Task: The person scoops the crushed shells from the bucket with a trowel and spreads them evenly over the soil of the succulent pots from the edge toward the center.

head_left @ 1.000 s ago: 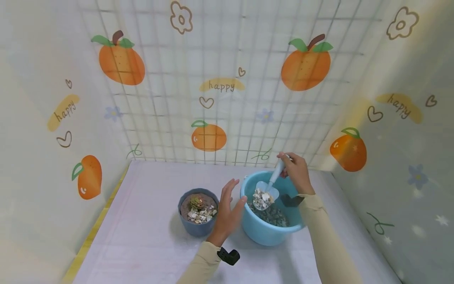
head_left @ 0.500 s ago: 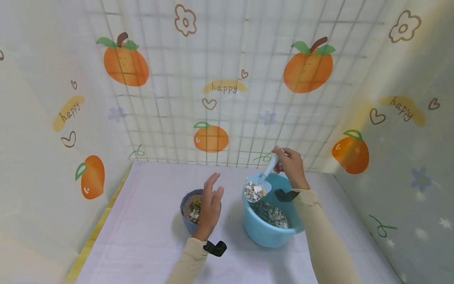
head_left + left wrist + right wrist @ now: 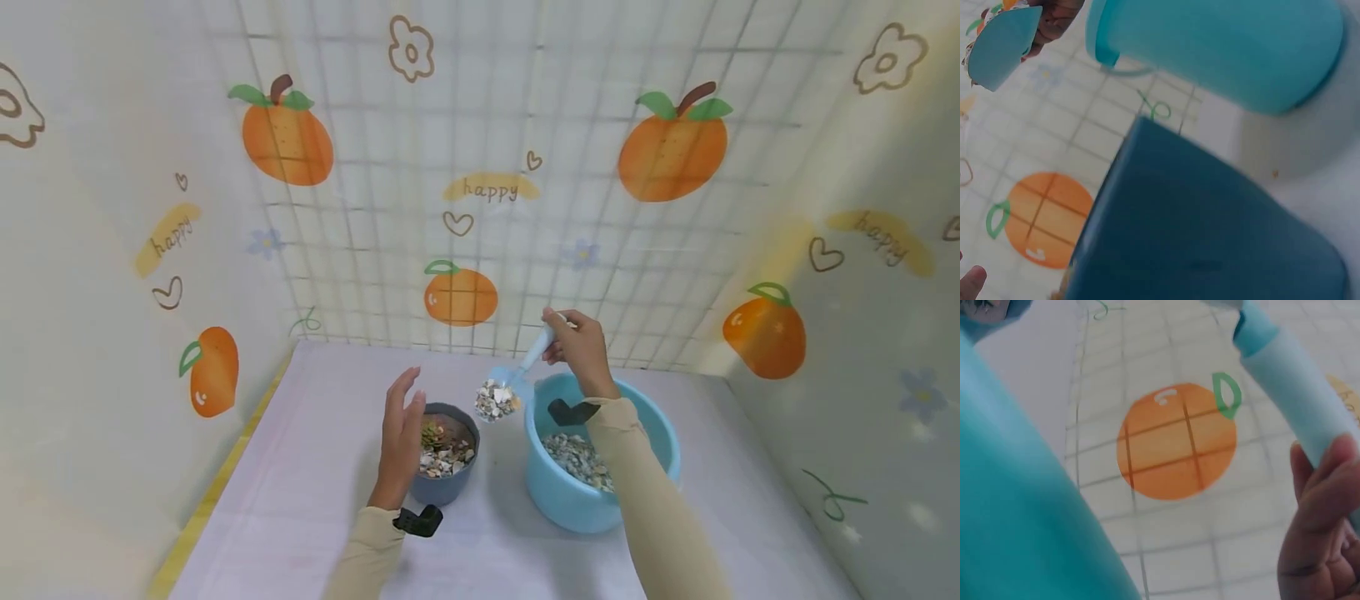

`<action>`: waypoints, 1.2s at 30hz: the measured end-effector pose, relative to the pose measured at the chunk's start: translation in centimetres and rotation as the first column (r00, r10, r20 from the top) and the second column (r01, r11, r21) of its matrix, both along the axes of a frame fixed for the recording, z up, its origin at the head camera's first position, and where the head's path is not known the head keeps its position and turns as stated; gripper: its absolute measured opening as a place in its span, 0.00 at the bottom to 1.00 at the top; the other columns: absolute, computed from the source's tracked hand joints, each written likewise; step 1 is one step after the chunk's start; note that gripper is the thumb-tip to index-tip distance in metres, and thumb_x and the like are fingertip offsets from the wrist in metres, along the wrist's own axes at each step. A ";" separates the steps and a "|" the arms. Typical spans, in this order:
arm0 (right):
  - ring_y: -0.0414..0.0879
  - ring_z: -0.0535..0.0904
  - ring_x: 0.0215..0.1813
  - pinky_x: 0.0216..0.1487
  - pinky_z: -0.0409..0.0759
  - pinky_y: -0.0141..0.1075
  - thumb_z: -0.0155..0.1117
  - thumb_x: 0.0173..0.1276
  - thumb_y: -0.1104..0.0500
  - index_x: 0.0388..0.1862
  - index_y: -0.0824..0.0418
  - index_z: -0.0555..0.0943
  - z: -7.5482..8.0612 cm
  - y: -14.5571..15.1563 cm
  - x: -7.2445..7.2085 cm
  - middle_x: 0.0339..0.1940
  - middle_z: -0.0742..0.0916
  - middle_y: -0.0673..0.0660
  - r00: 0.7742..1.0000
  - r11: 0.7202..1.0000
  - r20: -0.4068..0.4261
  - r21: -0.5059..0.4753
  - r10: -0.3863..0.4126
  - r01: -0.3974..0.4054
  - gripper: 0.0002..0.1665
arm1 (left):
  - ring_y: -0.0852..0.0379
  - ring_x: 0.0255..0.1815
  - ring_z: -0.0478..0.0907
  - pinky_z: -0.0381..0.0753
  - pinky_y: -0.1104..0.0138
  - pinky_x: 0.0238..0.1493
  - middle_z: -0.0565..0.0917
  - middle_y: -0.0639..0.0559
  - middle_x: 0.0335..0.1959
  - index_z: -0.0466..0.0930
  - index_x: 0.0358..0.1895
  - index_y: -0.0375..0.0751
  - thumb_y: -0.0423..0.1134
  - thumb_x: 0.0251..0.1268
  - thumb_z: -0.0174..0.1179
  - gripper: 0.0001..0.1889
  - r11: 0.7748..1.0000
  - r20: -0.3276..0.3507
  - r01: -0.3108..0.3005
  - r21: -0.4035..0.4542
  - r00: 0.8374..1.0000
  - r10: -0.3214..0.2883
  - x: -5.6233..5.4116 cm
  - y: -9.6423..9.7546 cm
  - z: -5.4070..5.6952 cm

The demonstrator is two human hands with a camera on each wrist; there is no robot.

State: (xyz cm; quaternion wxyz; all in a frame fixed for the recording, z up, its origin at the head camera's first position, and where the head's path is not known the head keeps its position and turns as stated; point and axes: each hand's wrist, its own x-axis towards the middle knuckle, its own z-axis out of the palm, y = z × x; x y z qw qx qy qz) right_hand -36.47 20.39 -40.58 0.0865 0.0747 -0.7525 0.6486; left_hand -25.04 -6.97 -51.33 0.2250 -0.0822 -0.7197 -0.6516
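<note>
My right hand grips the pale blue handle of a small shovel. A heap of whitish stone chips lies in its scoop, held in the air between the blue bucket and the flower pot. In the right wrist view, curled fingers wrap the handle. My left hand stands at the pot's left side with its fingers extended, hiding part of the rim; whether it touches the pot I cannot tell. Inside the pot, a small succulent sits in brown soil beside scattered chips.
More grey-white chips cover the bucket's bottom. Both vessels stand on a pale tabletop with a yellow strip along its left edge. Behind is a printed curtain over a grid.
The right hand has carried the loaded shovel leftward, from over the bucket to near the pot. My left hand has gone from between the bucket and pot to the pot's left side.
</note>
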 end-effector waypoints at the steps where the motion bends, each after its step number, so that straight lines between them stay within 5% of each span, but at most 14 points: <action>1: 0.45 0.82 0.19 0.26 0.85 0.36 0.65 0.77 0.42 0.55 0.68 0.83 -0.2 -0.3 -0.1 0.24 0.87 0.61 1.000 1.000 0.003 -0.010 0.006 -0.006 0.29 | 0.50 0.79 0.59 0.60 0.40 0.73 0.63 0.52 0.79 0.64 0.80 0.48 0.52 0.86 0.44 0.27 1.000 -0.001 -0.006 -0.005 1.000 0.006 0.0 -0.3 -0.2; 9: 0.45 0.83 0.19 0.26 0.85 0.37 0.67 0.77 0.44 0.54 0.70 0.82 -1.3 -2.0 -0.5 0.22 0.87 0.60 0.998 0.999 0.064 -0.047 0.018 -0.015 0.28 | 0.50 0.78 0.61 0.63 0.41 0.72 0.65 0.51 0.77 0.66 0.79 0.49 0.53 0.87 0.45 0.26 0.998 0.017 -0.053 -0.027 0.998 0.054 -0.1 -2.0 -1.6; 24: 0.50 0.87 0.23 0.32 0.88 0.46 0.66 0.78 0.46 0.54 0.70 0.80 -2.7 -2.5 -0.3 0.28 0.88 0.66 0.992 0.999 0.119 0.016 0.034 -0.036 0.26 | 0.48 0.78 0.63 0.60 0.46 0.75 0.72 0.47 0.74 0.71 0.75 0.42 0.47 0.89 0.40 0.23 0.999 0.158 -0.045 0.015 0.987 0.042 -0.4 -2.2 -6.3; 30: 0.51 0.87 0.23 0.31 0.88 0.45 0.67 0.77 0.45 0.52 0.70 0.80 -3.1 -2.4 -0.3 0.28 0.88 0.65 0.991 0.998 0.130 0.050 0.036 -0.043 0.27 | 0.45 0.77 0.63 0.61 0.44 0.73 0.70 0.44 0.75 0.70 0.75 0.41 0.39 0.89 0.38 0.22 0.993 0.187 -0.017 0.118 0.982 -0.006 -0.5 -2.0 -7.5; 36: 0.54 0.88 0.25 0.33 0.88 0.50 0.67 0.76 0.44 0.52 0.68 0.80 -3.5 -2.3 -0.3 0.29 0.89 0.65 0.993 0.995 0.115 0.090 0.037 -0.047 0.27 | 0.45 0.81 0.55 0.53 0.45 0.77 0.67 0.43 0.78 0.67 0.77 0.40 0.39 0.89 0.35 0.23 0.984 0.143 0.028 0.178 0.988 -0.054 -0.4 -1.9 -8.3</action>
